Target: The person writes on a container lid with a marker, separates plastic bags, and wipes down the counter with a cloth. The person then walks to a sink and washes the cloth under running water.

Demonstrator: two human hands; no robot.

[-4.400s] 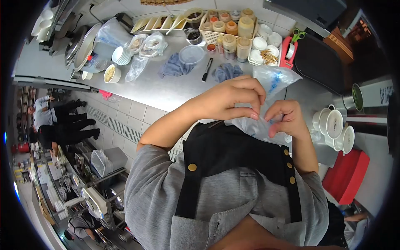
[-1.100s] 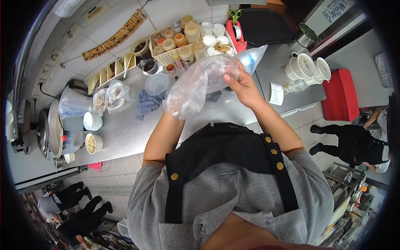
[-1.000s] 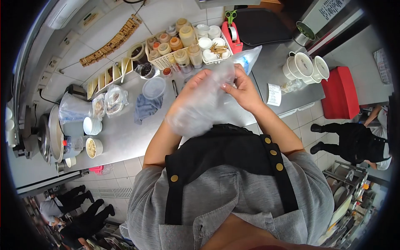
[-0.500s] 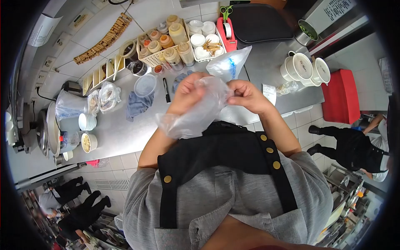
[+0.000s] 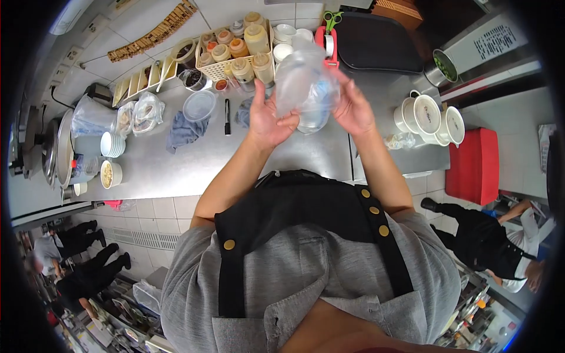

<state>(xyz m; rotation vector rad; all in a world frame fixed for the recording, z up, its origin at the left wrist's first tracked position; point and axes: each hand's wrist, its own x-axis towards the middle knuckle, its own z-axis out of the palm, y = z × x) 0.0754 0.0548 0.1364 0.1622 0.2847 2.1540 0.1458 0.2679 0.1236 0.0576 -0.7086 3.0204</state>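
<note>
A clear plastic bag (image 5: 303, 79), blurred by motion, is spread out between my two hands above the steel counter. My left hand (image 5: 272, 120) has its curled fingers on the bag's lower left edge, with one digit pointing up. On the other side, my right hand (image 5: 355, 109) has its fingers stretched upward against the bag's right edge; the fingertips are smeared. Bluish clear plastic (image 5: 315, 117) shows low between the hands; I cannot tell whether it is part of the same bag. A black marker (image 5: 227, 116) lies left of my left hand.
A basket of squeeze bottles (image 5: 238, 50), white cups (image 5: 283, 32) and a red tape dispenser (image 5: 326, 44) stand at the back. Lidded tubs (image 5: 426, 112) are on the right. A blue cloth (image 5: 187, 130) and round lid (image 5: 200, 106) lie left. Other people stand on both sides.
The bag has gone from bunched in both hands near my chest to spread out farther forward. My hands have moved apart, and the right fingers have straightened from a pinch. The receipt no longer shows.
</note>
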